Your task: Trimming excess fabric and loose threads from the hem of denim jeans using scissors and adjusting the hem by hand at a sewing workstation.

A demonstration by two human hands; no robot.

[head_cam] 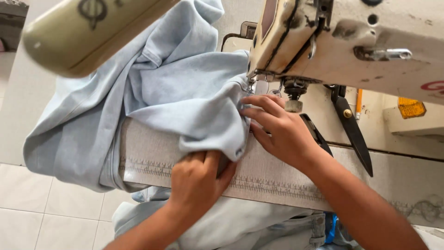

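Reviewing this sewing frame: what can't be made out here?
All in the head view:
- Needle and presser foot: hidden behind the sewing machine head and the bunched light blue fabric.
- Left hand fingertips: tucked under the fabric fold.
- Scissors: handles hidden under the machine head.
- Beige rounded object, top left: blurred, cut off by the edge.
- Orange item: partly hidden by the machine.
- Right hand grip: fingers flat on the fabric, nothing clearly pinched.

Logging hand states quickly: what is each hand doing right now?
Left hand: closed, gripping the pale blue fabric garment.
Right hand: open, fingers flat on it.
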